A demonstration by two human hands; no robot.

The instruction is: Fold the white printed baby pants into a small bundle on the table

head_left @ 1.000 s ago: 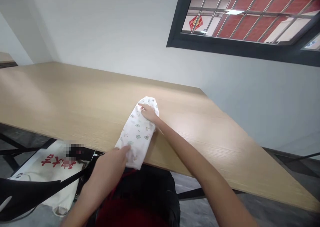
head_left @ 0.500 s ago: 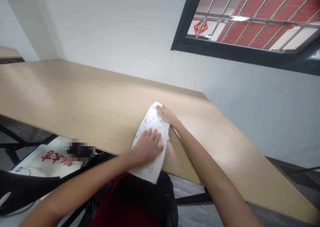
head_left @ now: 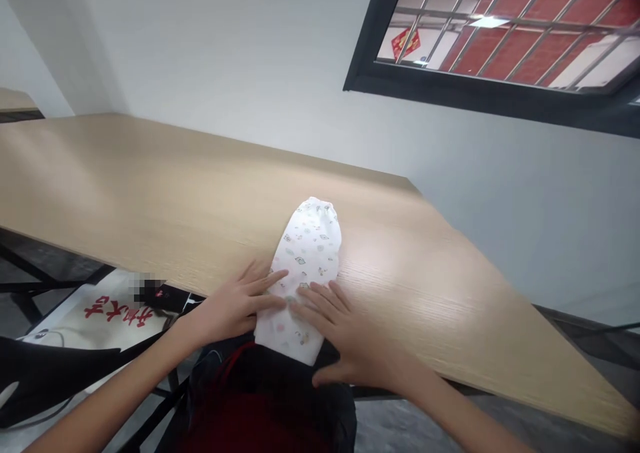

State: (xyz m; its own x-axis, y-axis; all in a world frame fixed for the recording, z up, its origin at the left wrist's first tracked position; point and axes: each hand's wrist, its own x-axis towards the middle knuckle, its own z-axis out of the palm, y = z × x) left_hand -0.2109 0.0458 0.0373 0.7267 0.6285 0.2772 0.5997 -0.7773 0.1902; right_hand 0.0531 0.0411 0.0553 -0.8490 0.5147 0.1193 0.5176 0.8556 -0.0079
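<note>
A white garment (head_left: 310, 246) with small printed figures lies folded into a long strip on the wooden table. Its far end is gathered as if by elastic; the near end hangs slightly over the table's front edge. Which garment it is, I cannot tell for sure. My left hand (head_left: 237, 303) rests at its left side, fingers spread, fingertips on the cloth. From the right, my right hand (head_left: 350, 336) lies with fingers stretched over the lower part of the cloth, thumb apart near the edge. Neither hand grips the fabric.
The light wooden table (head_left: 175, 193) runs along a pale wall (head_left: 240, 60). A dark-framed window (head_left: 450, 90) with metal bars is at upper right. Below the table's left front edge lies a cream bag (head_left: 85, 336) with red characters, a dark object on it.
My right hand has come back from the far gathered end to the lower part of the garment. My left hand has shifted from the middle of the cloth to its left edge.
</note>
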